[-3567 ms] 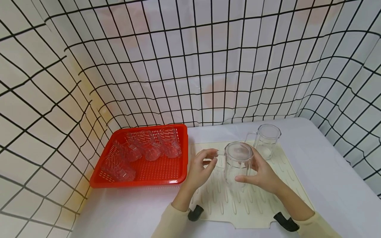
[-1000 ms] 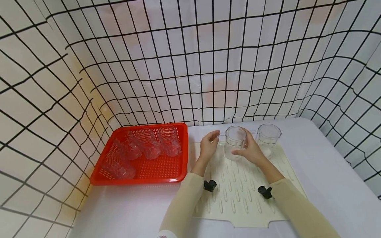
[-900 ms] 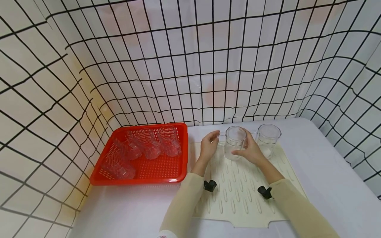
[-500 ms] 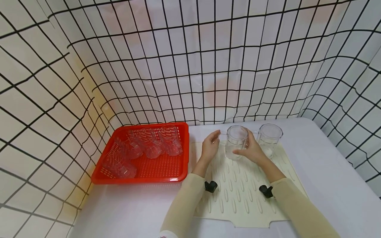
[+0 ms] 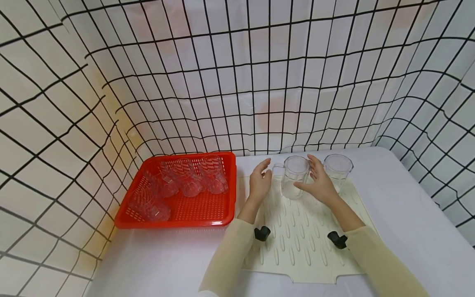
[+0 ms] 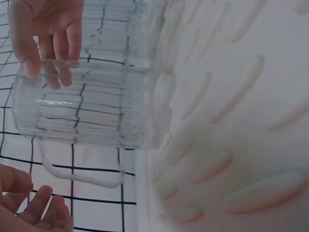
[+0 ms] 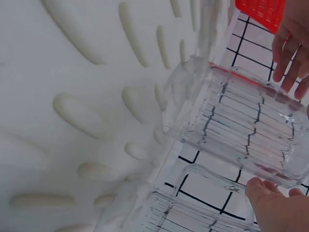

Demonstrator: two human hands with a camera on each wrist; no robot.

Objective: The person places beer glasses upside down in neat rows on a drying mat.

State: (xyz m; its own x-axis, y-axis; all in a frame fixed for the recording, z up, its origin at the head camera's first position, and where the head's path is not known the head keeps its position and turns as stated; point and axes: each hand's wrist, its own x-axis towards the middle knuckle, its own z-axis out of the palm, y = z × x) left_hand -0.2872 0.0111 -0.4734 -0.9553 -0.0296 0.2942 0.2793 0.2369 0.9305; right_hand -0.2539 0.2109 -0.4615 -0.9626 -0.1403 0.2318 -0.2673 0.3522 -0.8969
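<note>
A clear glass mug (image 5: 294, 181) stands upright on the cream ribbed mat (image 5: 297, 247), its handle pointing left. My left hand (image 5: 259, 183) is apart from it, just left of the handle, with fingers relaxed. On the other side my right hand (image 5: 320, 183) has its thumb and fingers spread around the mug's right side; whether a fingertip still touches the glass I cannot tell. Behind that hand is a second clear mug (image 5: 339, 165), partly hidden by it. The left wrist view shows the first mug (image 6: 91, 106) between both hands; the right wrist view shows both mugs, the nearer-centre one (image 7: 241, 125) fully.
A red plastic basket (image 5: 200, 225) on the left holds several clear mugs (image 5: 212, 177) lying on their sides. The white table (image 5: 400, 214) runs along the mat's right. Black-lined grid walls (image 5: 274, 82) rise at the back and both sides.
Earlier both hands held the mug and carried it back on the mat, beside the second mug. Now the left hand has let go of the handle, and the right hand's fingers have spread.
</note>
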